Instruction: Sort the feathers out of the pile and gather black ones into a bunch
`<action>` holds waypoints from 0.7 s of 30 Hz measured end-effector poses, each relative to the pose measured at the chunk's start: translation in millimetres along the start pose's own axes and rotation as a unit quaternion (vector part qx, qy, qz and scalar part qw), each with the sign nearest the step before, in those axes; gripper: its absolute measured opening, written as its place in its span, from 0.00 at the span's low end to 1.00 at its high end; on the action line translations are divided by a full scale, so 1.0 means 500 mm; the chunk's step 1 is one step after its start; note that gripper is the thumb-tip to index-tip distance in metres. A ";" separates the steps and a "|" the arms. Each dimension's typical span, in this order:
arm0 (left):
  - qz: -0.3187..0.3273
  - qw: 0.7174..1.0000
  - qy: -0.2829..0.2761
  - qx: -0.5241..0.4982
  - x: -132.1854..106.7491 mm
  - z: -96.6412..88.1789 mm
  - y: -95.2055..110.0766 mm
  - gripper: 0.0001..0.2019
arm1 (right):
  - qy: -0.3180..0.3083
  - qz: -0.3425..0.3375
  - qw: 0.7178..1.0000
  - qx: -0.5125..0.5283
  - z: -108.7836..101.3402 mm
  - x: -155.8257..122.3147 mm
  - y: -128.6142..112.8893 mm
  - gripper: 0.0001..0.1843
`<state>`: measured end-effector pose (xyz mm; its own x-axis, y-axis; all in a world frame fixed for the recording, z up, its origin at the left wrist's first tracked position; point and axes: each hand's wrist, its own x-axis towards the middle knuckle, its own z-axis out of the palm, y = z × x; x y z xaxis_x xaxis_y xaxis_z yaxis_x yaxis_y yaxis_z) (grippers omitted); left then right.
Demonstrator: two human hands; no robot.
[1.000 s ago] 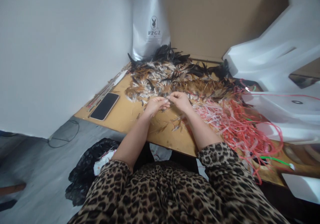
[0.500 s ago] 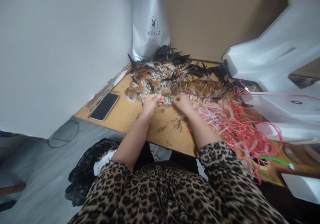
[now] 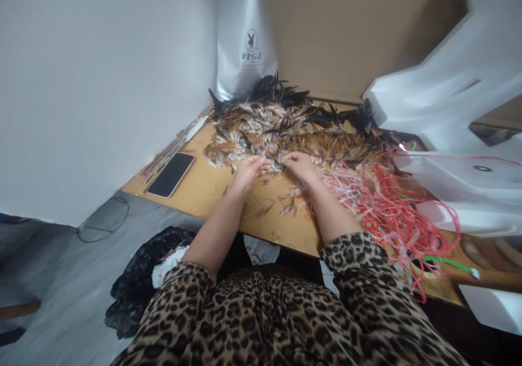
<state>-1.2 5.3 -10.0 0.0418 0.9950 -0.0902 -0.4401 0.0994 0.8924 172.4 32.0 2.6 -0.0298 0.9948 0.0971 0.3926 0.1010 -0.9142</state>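
A wide heap of brown, black and whitish feathers [image 3: 261, 124] covers the back of the wooden table. At its near edge, my left hand [image 3: 248, 171] is closed with thumb and fingertips together. Just to its right, my right hand [image 3: 299, 166] is closed in a pinch, its fingertips over the feathers. Whatever lies between the fingers of either hand is too small to make out. Some loose feathers [image 3: 289, 209] are scattered on the table between my forearms. A tangle of pink and white plastic strips [image 3: 379, 203] lies right of my right forearm.
To the left, a phone [image 3: 171, 174] lies near the table edge [image 3: 196, 212]. A silver bag [image 3: 244, 45] stands behind the feathers. The white body of a machine [image 3: 460, 105] rises at the right. A black plastic bag [image 3: 138, 284] sits on the floor at the lower left.
Both hands have shifted only slightly beside the feather heap. The right fingertips have moved up a little. Otherwise the scene is the same.
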 end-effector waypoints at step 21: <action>-0.045 0.999 -0.028 -0.011 -0.005 0.014 -0.003 0.08 | -0.023 -0.082 0.993 0.082 0.050 -0.023 -0.023 0.09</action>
<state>5.6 2.8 -8.0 0.1325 0.9806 -0.1447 -0.4515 0.1897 0.8719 145.1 19.8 2.0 -0.1235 0.9641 0.2352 0.2234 0.2579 -0.9400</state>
